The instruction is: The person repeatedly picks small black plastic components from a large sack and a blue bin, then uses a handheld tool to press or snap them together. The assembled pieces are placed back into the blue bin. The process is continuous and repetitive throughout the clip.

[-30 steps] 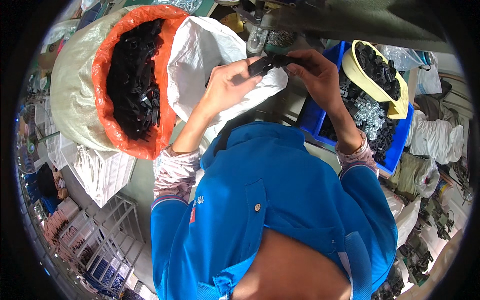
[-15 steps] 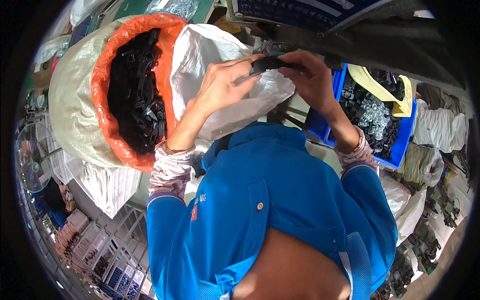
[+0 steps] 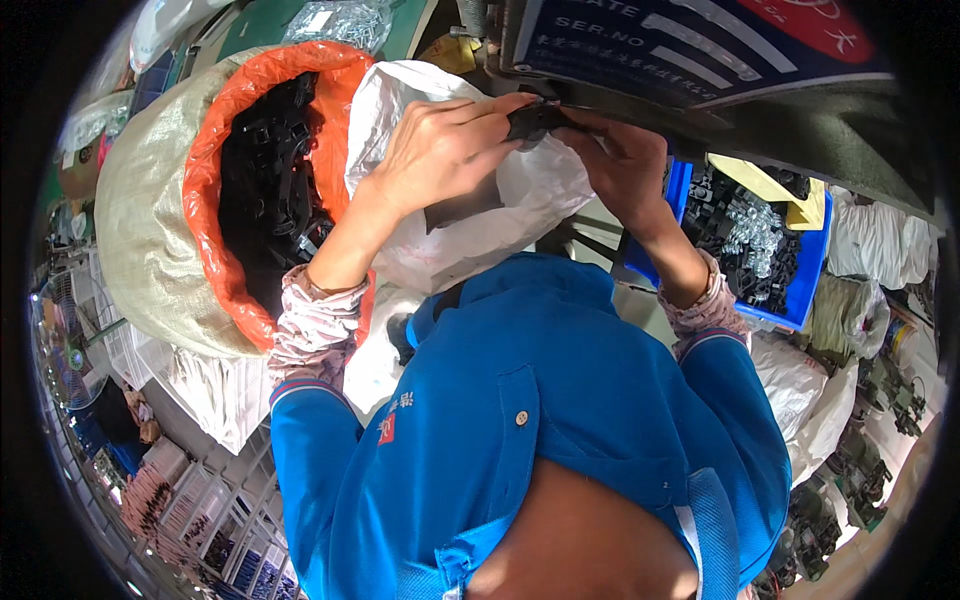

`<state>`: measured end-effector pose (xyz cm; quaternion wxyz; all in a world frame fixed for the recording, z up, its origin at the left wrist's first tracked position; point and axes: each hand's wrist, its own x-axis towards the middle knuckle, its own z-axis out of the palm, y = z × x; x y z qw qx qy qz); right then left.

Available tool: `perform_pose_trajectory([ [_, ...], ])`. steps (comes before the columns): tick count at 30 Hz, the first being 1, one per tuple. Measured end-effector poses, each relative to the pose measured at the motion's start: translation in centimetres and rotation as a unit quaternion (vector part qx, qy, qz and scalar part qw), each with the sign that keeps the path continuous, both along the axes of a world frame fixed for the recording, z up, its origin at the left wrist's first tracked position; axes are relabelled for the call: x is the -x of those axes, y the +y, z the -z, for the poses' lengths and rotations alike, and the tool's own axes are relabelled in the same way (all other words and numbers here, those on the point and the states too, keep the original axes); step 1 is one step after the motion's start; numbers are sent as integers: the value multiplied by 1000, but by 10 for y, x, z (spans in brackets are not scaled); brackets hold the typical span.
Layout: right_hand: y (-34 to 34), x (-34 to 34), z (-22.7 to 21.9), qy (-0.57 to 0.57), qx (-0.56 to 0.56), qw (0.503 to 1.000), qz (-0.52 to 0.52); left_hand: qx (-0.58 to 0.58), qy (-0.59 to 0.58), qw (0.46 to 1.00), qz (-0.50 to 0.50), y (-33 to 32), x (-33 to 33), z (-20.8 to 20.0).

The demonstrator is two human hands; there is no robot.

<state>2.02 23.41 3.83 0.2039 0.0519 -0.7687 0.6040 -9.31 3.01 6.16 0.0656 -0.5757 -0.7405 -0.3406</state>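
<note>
Both hands meet at a black plastic part (image 3: 535, 121), above the far rim of an open white sack (image 3: 440, 258). My left hand (image 3: 445, 145) pinches its left end between thumb and fingers. At its right end are the closed fingers of my right hand (image 3: 625, 165), partly in shadow. The exact shape of the part is hidden by fingers and shade. Left of the white sack stands a big woven sack (image 3: 140, 210) with an orange liner (image 3: 205, 235), filled with black plastic parts (image 3: 270, 180).
A dark machine body (image 3: 800, 130) with a blue plate (image 3: 620, 55) overhangs the far right. To the right, a blue bin (image 3: 800, 310) holds black parts, shiny metal pieces (image 3: 752, 238) and a yellow divider (image 3: 765, 190). Clear bagged hardware (image 3: 340, 25) lies at the back.
My left hand has turned over the part, its back now facing up more. Both hands stay on the black part. The view has shifted slightly, showing more of the machine plate.
</note>
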Motion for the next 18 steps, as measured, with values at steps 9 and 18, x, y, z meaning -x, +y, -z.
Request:
perform_pose_trajectory([
  [9, 23, 13, 24, -158, -4, 987, -6, 69, -89, 994, 6, 14, 15, 12],
  [18, 53, 27, 46, -137, -22, 985, -104, 62, -183, 980, -47, -12, 8, 11],
])
